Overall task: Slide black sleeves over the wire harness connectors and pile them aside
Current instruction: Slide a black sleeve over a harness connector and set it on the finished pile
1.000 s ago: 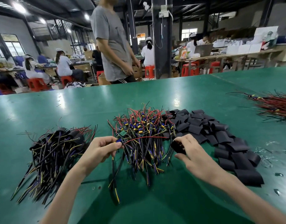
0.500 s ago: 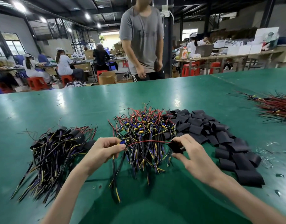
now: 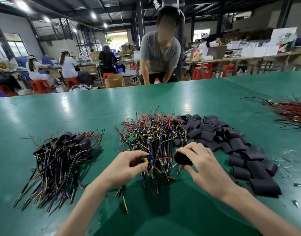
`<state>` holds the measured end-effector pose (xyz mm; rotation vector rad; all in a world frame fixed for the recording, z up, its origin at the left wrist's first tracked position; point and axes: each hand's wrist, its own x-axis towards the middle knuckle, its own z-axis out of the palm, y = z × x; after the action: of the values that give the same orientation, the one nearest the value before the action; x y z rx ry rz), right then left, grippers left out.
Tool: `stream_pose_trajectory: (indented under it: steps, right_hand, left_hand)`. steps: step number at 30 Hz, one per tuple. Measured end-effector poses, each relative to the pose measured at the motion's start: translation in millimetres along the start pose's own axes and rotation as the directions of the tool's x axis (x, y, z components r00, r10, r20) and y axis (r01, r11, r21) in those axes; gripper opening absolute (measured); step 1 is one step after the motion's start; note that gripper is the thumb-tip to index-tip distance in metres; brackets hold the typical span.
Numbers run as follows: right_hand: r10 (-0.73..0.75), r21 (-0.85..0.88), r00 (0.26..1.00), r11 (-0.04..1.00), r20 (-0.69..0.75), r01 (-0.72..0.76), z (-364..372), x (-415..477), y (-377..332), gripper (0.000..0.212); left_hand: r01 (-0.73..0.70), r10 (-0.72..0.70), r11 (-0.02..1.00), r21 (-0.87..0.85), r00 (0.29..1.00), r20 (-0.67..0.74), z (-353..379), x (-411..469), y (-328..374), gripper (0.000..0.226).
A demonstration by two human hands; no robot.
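At lower centre my left hand (image 3: 127, 165) pinches a blue connector (image 3: 148, 158); my right hand (image 3: 202, 164) grips a black sleeve (image 3: 182, 158) just right of it. I judge threading is underway: next the sleeve must slide leftward over the connector, then the harness joins the sleeved pile (image 3: 61, 154) at left.

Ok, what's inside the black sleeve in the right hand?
A red wire meets the sleeve from the blue connector in the left hand. Anything inside is covered by the sleeve and right hand.

Left hand (image 3: 129, 165) pinching a blue connector (image 3: 148, 158), right hand (image 3: 202, 165) pinching a black sleeve (image 3: 182, 159), forearms angled inward
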<state>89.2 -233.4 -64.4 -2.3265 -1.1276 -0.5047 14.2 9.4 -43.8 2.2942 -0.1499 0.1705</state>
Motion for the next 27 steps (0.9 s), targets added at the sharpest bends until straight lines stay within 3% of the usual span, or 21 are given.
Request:
stream_pose_trajectory:
  steps: [3,8,15,27]
  right_hand:
    - [-0.044,-0.026,0.999,0.999,0.011,0.044,5,-1,-3,0.043]
    - [-0.101,0.028,0.995,0.995,0.016,0.101,8,-2,-5,0.044]
    - [-0.131,0.113,0.991,0.985,-0.007,0.131,10,-4,-5,0.049]
    - [-0.157,0.195,0.987,0.969,0.013,0.152,10,-5,-6,0.038]
  left_hand:
    - [-0.064,0.065,0.992,0.107,0.998,-0.008,18,0,5,0.029]
    - [-0.133,0.137,0.988,0.079,0.99,-0.044,33,0,13,0.03]
    - [-0.124,0.127,0.99,0.063,0.991,-0.046,38,0,12,0.019]
    - [-0.124,0.13,0.974,0.188,0.991,-0.023,33,1,10,0.026]
